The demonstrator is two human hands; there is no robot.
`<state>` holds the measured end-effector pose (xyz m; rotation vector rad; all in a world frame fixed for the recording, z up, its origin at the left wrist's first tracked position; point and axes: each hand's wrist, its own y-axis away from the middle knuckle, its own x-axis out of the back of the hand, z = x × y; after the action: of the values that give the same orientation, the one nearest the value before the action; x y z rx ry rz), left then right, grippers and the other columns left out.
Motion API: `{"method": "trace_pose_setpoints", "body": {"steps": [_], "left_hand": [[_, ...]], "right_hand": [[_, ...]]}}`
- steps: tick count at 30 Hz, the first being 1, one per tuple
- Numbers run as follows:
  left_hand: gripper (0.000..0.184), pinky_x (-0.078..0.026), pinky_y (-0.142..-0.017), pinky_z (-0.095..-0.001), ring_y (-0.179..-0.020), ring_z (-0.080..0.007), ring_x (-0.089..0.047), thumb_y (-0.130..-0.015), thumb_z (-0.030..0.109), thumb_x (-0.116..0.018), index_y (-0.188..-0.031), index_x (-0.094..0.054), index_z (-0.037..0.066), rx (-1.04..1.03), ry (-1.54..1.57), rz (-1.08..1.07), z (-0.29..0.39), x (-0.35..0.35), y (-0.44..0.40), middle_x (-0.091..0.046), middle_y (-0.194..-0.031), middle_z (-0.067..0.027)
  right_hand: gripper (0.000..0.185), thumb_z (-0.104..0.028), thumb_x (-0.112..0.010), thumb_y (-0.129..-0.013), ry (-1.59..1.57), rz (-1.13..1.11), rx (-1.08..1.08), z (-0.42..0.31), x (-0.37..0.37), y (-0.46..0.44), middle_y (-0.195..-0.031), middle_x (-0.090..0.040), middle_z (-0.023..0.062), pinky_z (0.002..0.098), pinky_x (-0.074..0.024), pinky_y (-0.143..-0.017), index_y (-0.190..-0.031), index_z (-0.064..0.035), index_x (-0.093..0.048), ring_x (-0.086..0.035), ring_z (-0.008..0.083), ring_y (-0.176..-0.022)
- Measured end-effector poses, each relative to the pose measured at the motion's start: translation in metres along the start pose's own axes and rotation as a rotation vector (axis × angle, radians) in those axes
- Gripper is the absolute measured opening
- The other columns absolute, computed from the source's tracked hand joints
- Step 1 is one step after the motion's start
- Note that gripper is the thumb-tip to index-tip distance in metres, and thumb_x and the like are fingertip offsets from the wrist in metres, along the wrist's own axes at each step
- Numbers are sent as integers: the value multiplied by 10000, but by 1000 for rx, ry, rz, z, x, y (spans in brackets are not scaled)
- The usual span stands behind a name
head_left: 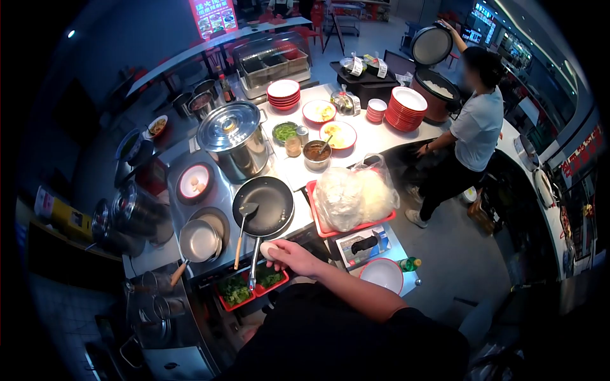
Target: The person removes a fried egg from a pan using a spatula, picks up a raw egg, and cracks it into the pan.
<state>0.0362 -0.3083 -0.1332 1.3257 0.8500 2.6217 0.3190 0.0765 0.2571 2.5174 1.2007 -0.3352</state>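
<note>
My right hand is closed around a pale egg, just right of the frying pan's metal handle. The black frying pan sits on the stove with a spatula resting in it, its wooden handle hanging over the front edge. Left of it is a small saucepan with a wooden handle. A red-rimmed bowl behind that holds eggs. I cannot make out my left hand; only a small blurred pinkish patch shows beside my dark clothing.
A large lidded steel pot stands behind the pan. To the right, a red tray carries bagged noodle-like food. Greens fill red bins below the counter edge. A co-worker at the right holds up a rice cooker lid.
</note>
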Motion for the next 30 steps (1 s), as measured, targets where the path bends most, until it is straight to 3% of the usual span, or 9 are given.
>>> {"method": "trace_pose_setpoints", "body": {"steps": [3, 9, 20, 25, 26, 29, 30], "left_hand": [[373, -492, -836, -470, -954, -390, -644, -949, 392, -501, -1165, -628, 116, 6, -15, -10, 5, 7, -3, -675, -1017, -211], [323, -484, -804, -439, -906, -339, -638, -965, 359, -500, -1088, -642, 97, 152, 262, -13, 12, 7, -11, -668, -962, -169], [296, -468, -745, -383, -818, -245, -627, -995, 299, -498, -948, -668, 61, 228, 508, 20, 7, -3, -17, -654, -861, -93], [317, -461, -719, -358, -778, -202, -622, -1009, 272, -497, -884, -679, 45, 192, 620, 59, -3, -12, -21, -648, -814, -59], [314, -456, -702, -351, -754, -191, -613, -1008, 272, -502, -877, -675, 45, 111, 477, 102, -4, -12, -21, -637, -799, -48], [339, -451, -664, -350, -688, -190, -578, -1009, 314, -501, -823, -650, 72, 364, 1095, 66, -16, -29, -33, -591, -733, -33], [336, -452, -654, -350, -676, -189, -570, -1006, 343, -507, -842, -640, 81, 370, 1087, 80, -11, -20, -32, -587, -744, -28]], "right_hand": [[416, -399, -519, -1017, 7, -9, 0, 0, -2, -4, -930, -648, -5, 202, -444, -683, -1263, -65, -547, -564, 53, -758], [425, -369, -518, -1021, 22, -25, -29, 1, -6, -12, -957, -648, 6, 209, -458, -709, -1305, -53, -521, -568, 59, -776], [380, -326, -512, -1026, 66, 63, -18, 11, 11, -15, -946, -659, 19, 201, -458, -683, -1292, -54, -524, -575, 55, -750], [367, -307, -504, -1032, 79, 107, -40, 25, 24, -10, -930, -661, 24, 193, -457, -660, -1294, -52, -524, -577, 54, -740], [366, -306, -505, -1031, 77, 110, -43, 29, 27, -10, -929, -661, 25, 192, -457, -659, -1294, -51, -525, -577, 54, -739], [364, -302, -512, -1029, 70, 129, -57, 31, 29, -7, -927, -660, 27, 190, -456, -658, -1291, -49, -528, -576, 53, -737], [364, -300, -515, -1028, 68, 138, -63, 31, 29, -6, -926, -660, 28, 190, -455, -658, -1289, -49, -530, -575, 53, -736]]}}
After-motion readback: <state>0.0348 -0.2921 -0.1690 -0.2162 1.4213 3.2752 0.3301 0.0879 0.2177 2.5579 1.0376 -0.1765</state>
